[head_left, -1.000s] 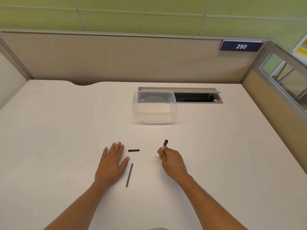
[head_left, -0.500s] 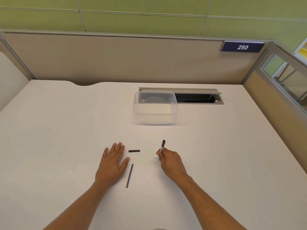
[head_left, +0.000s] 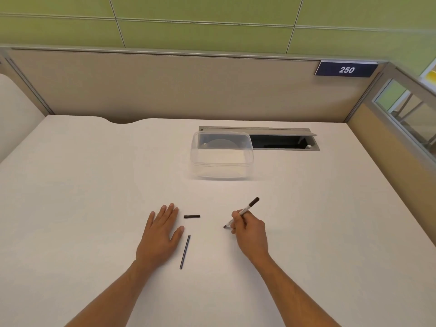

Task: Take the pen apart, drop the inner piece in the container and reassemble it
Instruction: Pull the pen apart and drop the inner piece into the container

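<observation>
Your desk (head_left: 94, 208) is white and takes up most of the view, closed in at the back by a beige partition (head_left: 165, 86) with a dark sign (head_left: 346, 69) reading 250 at its right end. A cable hatch (head_left: 283, 141) sits open near the far edge of the desk. Just left of it, overlapping its left end, stands the clear container (head_left: 221, 159), lidless; you can see nothing of the pen in it.

Your left hand (head_left: 160, 234) lies flat on the desk, palm down, fingers stretched out and slack, gripping nothing. Your right hand (head_left: 250, 230) is curled around the pen (head_left: 245, 210), pinching its barrel between thumb and fingertips; the pen slants, dark cap end up and to the right, tip down and to the left, close to the desk.

The rod (head_left: 185, 252), thin and dark, lies on the desk just right of your left thumb, not touching it, well short of the container. The short black piece (head_left: 191, 216) lies flat just beyond your left fingertips, between your hands
</observation>
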Demonstrator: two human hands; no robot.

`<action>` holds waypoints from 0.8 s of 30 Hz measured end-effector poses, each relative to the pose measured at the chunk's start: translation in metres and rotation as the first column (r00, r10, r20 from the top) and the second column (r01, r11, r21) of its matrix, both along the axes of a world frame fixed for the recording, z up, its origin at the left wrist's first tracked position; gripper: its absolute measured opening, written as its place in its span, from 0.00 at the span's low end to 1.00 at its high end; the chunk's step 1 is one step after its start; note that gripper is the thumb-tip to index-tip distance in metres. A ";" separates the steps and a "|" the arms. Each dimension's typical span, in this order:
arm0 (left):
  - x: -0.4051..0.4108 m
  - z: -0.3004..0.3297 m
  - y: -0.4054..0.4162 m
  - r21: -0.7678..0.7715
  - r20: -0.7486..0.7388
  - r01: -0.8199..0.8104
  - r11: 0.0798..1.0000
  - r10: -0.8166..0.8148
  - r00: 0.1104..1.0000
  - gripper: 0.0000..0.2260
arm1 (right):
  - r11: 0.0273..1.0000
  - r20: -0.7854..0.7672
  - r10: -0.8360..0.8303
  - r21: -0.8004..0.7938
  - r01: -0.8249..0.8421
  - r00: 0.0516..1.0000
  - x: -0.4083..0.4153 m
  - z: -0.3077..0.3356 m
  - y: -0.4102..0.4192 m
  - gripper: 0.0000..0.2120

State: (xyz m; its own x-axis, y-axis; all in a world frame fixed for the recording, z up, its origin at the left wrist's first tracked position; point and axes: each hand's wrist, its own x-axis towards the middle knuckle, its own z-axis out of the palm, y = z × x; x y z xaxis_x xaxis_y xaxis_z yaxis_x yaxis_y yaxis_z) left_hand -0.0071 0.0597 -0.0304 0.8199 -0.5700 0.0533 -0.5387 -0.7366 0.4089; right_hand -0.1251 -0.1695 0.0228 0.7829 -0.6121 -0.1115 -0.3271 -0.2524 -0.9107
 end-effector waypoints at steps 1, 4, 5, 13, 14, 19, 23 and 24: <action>-0.001 0.003 0.000 -0.057 -0.021 0.009 0.998 -0.010 1.000 0.29 | 0.997 0.016 -0.046 0.063 0.044 0.999 -0.002 -0.001 -0.002 0.12; -0.005 0.014 -0.001 -0.229 -0.037 -0.042 0.972 0.034 0.999 0.26 | 0.966 0.038 -0.148 0.218 0.136 0.988 -0.007 -0.003 -0.007 0.11; -0.007 0.018 -0.003 -0.255 -0.005 -0.059 0.965 0.060 0.998 0.24 | 0.953 0.042 -0.169 0.262 0.152 0.985 -0.009 -0.004 -0.008 0.11; -0.030 0.028 -0.064 -0.178 0.168 0.198 0.964 -0.169 0.971 0.19 | 0.900 0.060 -0.215 0.399 0.174 0.975 -0.013 -0.010 -0.013 0.12; -0.033 0.028 -0.072 -0.148 0.171 0.231 0.962 -0.205 0.964 0.17 | 0.895 0.059 -0.219 0.410 0.176 0.974 -0.014 -0.010 -0.014 0.12; -0.041 0.029 -0.102 -0.103 0.021 0.307 0.946 -0.306 0.952 0.13 | 0.858 0.057 -0.237 0.480 0.181 0.970 -0.017 -0.013 -0.020 0.12; -0.042 0.030 -0.112 -0.024 -0.012 0.311 0.950 -0.311 0.950 0.11 | 0.833 0.055 -0.245 0.523 0.181 0.968 -0.017 -0.014 -0.022 0.13; -0.042 0.030 -0.112 -0.025 -0.005 0.306 0.952 -0.307 0.952 0.11 | 0.830 0.055 -0.244 0.528 0.179 0.968 -0.016 -0.014 -0.022 0.13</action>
